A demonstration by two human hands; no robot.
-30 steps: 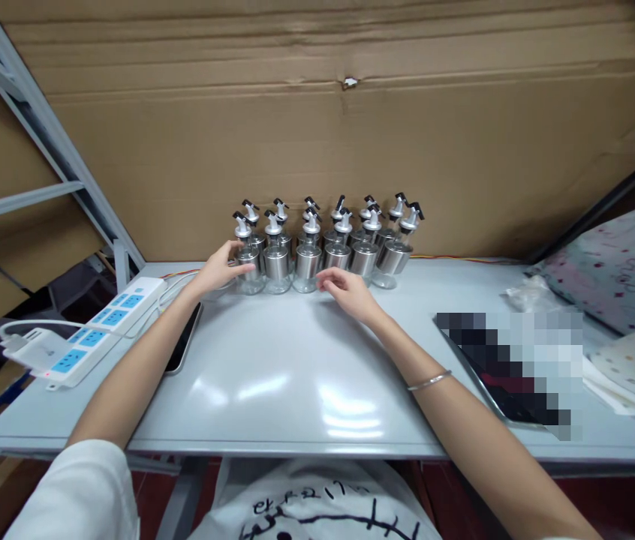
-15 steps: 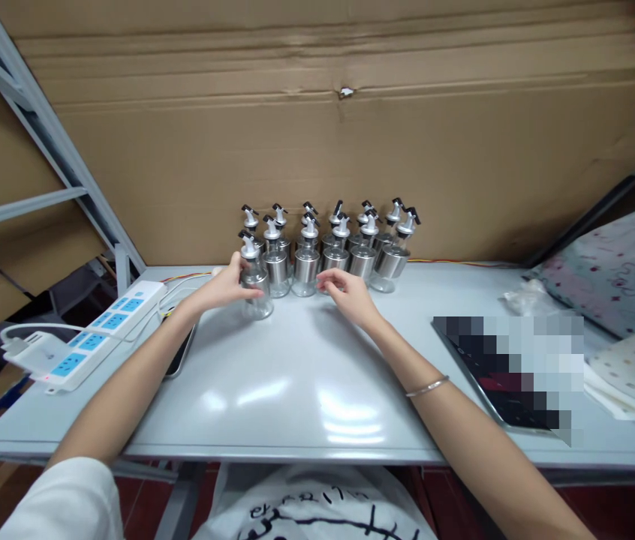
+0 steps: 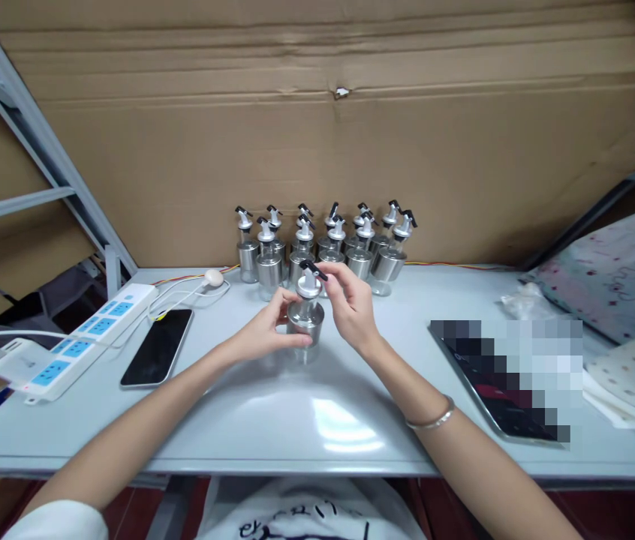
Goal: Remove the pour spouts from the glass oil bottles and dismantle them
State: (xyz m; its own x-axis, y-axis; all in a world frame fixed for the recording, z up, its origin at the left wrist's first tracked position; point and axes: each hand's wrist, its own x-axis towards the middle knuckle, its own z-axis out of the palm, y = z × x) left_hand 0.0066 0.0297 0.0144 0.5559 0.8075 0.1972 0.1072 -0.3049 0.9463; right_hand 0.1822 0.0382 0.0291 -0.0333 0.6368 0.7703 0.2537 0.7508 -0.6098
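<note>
A glass oil bottle (image 3: 305,319) with a steel sleeve stands in front of the others, between my hands. Its pour spout (image 3: 309,283) is silver-grey with a black lever. My left hand (image 3: 272,326) wraps round the bottle's body from the left, thumb in front. My right hand (image 3: 353,300) pinches the black lever (image 3: 313,269) between thumb and fingers. Behind them, several matching oil bottles (image 3: 359,262) stand in two rows, each topped with a spout and black lever.
At left lie a white power strip (image 3: 92,341), a phone (image 3: 157,349) and white cables (image 3: 182,291). To the right are a partly blurred tablet (image 3: 475,382), a crumpled plastic bag (image 3: 528,300) and patterned fabric (image 3: 615,270). A cardboard sheet (image 3: 317,157) stands behind the bottles.
My left hand has brought the oil bottle rightward and closer from the row's left end. My right hand has closed on its lever. The phone at left is now uncovered.
</note>
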